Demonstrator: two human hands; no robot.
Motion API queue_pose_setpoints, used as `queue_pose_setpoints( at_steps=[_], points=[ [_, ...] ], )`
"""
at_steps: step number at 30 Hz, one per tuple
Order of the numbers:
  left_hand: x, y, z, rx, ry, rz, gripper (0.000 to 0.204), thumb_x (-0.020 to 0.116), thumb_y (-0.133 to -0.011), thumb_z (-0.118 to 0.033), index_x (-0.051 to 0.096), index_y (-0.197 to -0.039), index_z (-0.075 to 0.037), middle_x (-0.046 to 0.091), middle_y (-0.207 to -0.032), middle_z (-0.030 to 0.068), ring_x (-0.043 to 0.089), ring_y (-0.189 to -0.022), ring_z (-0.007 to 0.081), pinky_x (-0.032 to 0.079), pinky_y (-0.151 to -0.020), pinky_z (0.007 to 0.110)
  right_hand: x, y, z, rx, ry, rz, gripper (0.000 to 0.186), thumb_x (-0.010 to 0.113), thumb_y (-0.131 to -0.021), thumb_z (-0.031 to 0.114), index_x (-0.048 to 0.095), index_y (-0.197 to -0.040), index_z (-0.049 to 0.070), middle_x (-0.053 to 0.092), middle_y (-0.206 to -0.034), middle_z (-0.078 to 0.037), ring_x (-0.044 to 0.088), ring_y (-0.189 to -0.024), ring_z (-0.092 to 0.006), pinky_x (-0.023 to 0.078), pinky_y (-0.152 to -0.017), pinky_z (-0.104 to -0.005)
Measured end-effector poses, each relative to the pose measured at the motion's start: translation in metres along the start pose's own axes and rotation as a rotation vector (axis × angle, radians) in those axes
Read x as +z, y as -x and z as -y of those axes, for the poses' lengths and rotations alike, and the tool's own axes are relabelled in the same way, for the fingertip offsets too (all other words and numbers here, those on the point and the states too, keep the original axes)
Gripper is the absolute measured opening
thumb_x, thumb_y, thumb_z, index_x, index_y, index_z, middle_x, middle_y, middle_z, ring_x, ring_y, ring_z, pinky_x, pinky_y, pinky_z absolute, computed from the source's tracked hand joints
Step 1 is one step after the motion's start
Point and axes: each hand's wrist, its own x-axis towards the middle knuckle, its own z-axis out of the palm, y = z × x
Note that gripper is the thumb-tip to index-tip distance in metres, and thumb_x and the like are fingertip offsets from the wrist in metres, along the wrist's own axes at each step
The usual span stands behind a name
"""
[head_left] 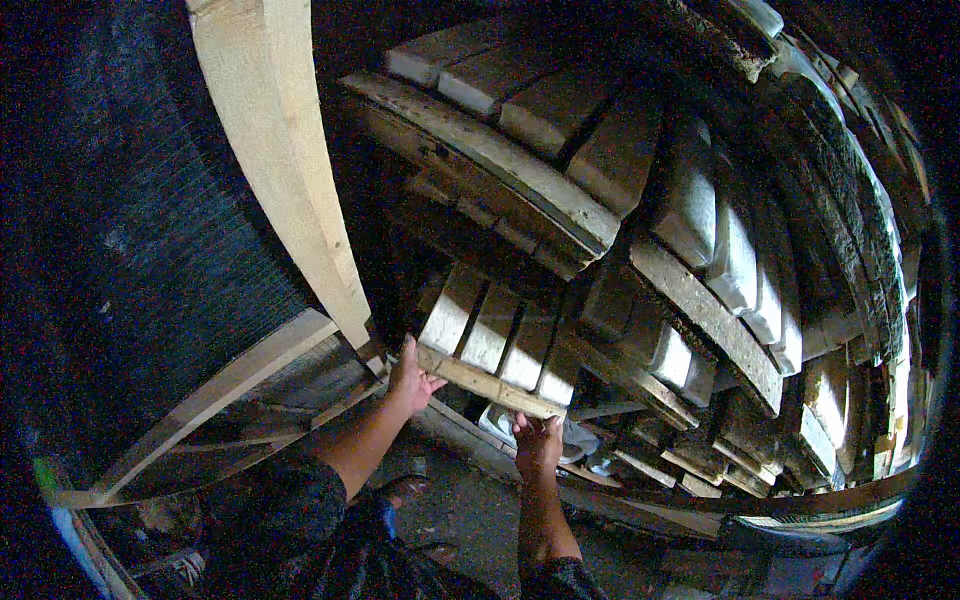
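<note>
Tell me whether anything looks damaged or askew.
Possibly one thing: the rough board at upper right ends raggedly, while the nearby planks look squarely cut; breakage or bark, I can't tell. The strip between left hand and right hand looks intact.

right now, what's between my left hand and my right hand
In the head view, a pale wooden strip spans the stretch from your left hand to your right hand.
</note>
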Motion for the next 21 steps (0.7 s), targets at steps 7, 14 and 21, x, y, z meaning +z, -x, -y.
queue_pose_setpoints(
  at_steps=[7, 14, 21],
  points=[
    [0.027, -0.024, -0.042, 0.067, 0.075, 0.08, 0.092, 0.039, -0.094, -0.077, 0.023, -0.159, -0.015, 0.035, -0.16, 0.0109, 0.035, -0.146, 0.0323, 0.027, -0.12, 0.052, 0.034, -0.042, 0.002, 0.069, 0.005, 0.041, 0.03, 0.048, -0.107, 0.038, 0.042, -0.123, 0.013, 0.057, -0.115, -0.017, 0.064, -0.099, -0.0345, 0.055, -0.081, -0.0498],
    [0.008, -0.068, -0.042, 0.19, 0.053, 0.201, 0.08, 0.054, -0.105, -0.031, -0.004, -0.161, -0.035, 0.021, -0.165, 0.007, 0.03, -0.149, 0.035, 0.033, -0.119, 0.051, 0.057, -0.082, -0.023, -0.107, 0.331, 0.214, 0.031, 0.052, -0.106, 0.036, 0.046, -0.12, 0.009, 0.064, -0.108, -0.015, 0.067, -0.096, -0.032, 0.057, -0.075, -0.0461],
    [-0.003, -0.087, -0.065, 0.112, -0.195, 0.069, 0.083, 0.065, -0.099, -0.016, 0.01, -0.16, -0.032, 0.039, -0.153, 0.0075, 0.044, -0.139, 0.0316, 0.043, -0.113, 0.048, 0.071, -0.102, -0.047, 0.057, 0.23, 0.124, 0.036, 0.052, -0.105, 0.04, 0.048, -0.12, 0.007, 0.065, -0.116, -0.017, 0.068, -0.099, -0.0326, 0.057, -0.077, -0.0464]
  ],
)
